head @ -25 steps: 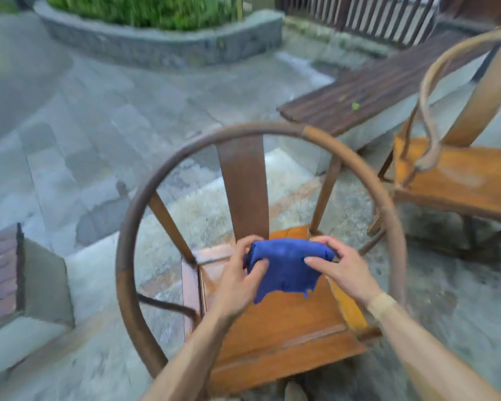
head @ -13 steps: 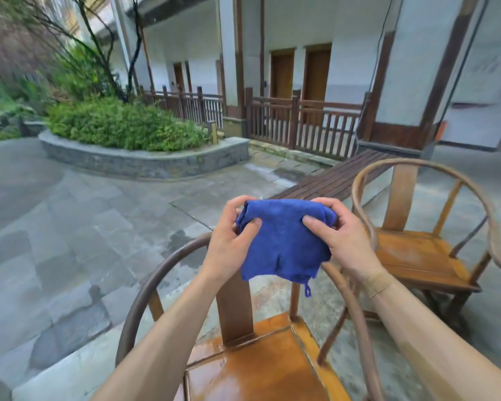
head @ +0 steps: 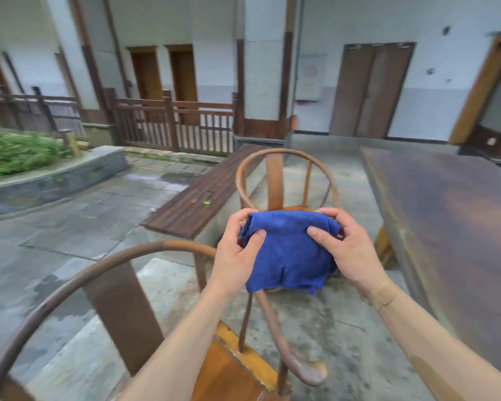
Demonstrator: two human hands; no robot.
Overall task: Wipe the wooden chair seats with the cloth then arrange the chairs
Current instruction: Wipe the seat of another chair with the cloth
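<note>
A folded blue cloth (head: 287, 253) is held up in front of me by both hands. My left hand (head: 237, 253) pinches its left edge and my right hand (head: 349, 250) pinches its right edge. Below and to the left stands the near wooden chair (head: 122, 299), with a round curved back rail and an orange-brown seat (head: 232, 377) partly covered by my left forearm. A second round-backed wooden chair (head: 275, 175) stands farther off behind the cloth; its seat is mostly hidden by the cloth.
A long dark wooden table (head: 451, 227) runs along the right side. A slatted wooden bench (head: 203, 198) lies left of the far chair. A stone planter with shrubs (head: 41, 169) and a wooden fence (head: 174, 125) stand beyond on wet paving.
My view has lifted from the near chair's seat and swung right, bringing the table into sight. Both hands raised the cloth off the seat and keep holding it.
</note>
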